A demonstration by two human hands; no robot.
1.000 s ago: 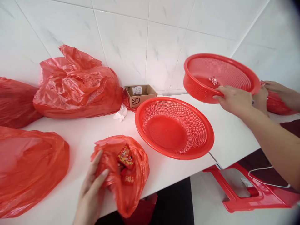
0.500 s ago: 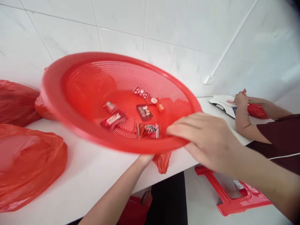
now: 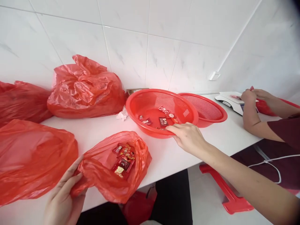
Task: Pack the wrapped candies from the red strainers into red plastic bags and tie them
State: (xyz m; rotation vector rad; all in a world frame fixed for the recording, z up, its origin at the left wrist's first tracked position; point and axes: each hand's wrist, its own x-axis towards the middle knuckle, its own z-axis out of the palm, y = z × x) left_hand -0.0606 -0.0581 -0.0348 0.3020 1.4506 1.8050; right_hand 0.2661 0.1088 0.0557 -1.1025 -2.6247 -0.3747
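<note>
My right hand (image 3: 187, 137) grips the near rim of a red plastic colander (image 3: 131, 107), which rests tilted slightly on the white table. Several small wrapped snack packets (image 3: 163, 121) lie on its bottom. With its fingers closed on the gathered edge, my left hand (image 3: 67, 190) holds a red plastic bag (image 3: 100, 178) near the table's front edge. The bag's mouth gapes upward, and several wrapped snacks (image 3: 124, 161) show inside. Part of the left hand's grip is hidden behind the film.
A second red colander (image 3: 211, 114) stands behind to the right. Full red bags (image 3: 86, 90) line the wall, with another red bag (image 3: 35, 159) at left. On the right, a co-worker's hands (image 3: 255, 95) are by a white scale (image 3: 231, 101). A red stool (image 3: 236, 200) stands below.
The colander has come down from a raised, tilted position onto the table, right hand still on its rim. My left hand and the red bag have come out from beneath it leftward.
</note>
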